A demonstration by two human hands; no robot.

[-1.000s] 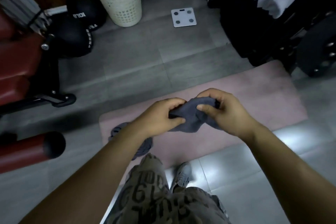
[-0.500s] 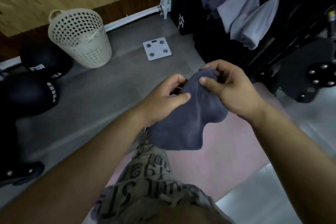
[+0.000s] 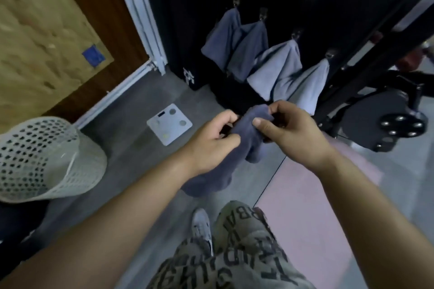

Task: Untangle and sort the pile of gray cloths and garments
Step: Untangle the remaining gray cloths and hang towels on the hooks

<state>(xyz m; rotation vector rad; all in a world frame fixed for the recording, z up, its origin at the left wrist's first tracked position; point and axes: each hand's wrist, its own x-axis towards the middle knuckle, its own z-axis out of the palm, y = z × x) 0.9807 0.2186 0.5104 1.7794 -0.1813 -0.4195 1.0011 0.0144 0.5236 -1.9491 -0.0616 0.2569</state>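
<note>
**Two hands hold up a gray cloth in front of a rack of hung cloths**

Seen from above, looking down the person's own body. Closest are lettered shorts (image 3: 234, 263) and one pale shoe (image 3: 201, 225) on a gray tiled floor. A pink mat (image 3: 310, 213) lies on the floor just to the right of the shoe. To the left stands a white perforated laundry basket (image 3: 47, 162), tilted in this wide view. Farther out on the floor, between the basket and the hands, lies a white bathroom scale (image 3: 169, 123). Beyond that is a dark rack where four hung cloths (image 3: 277, 68) dangle from clips, two darker on the left and two paler on the right. The lowest pale one hangs just behind the right hand's fingers. A black weight plate (image 3: 385, 122) sits at the far right. A wooden wall panel (image 3: 42, 30) fills the far left.

Both bare forearms reach forward from the bottom corners and meet mid-frame. The gray cloth (image 3: 242, 148) is held in the air between the hands, over the floor near the mat's edge. The left hand (image 3: 211, 145) pinches its left side between thumb and curled fingers. The right hand (image 3: 288, 134) curls its fingers over the cloth's top edge, with the thumb pressed on the front. The rest of the cloth droops below the left wrist.
</note>
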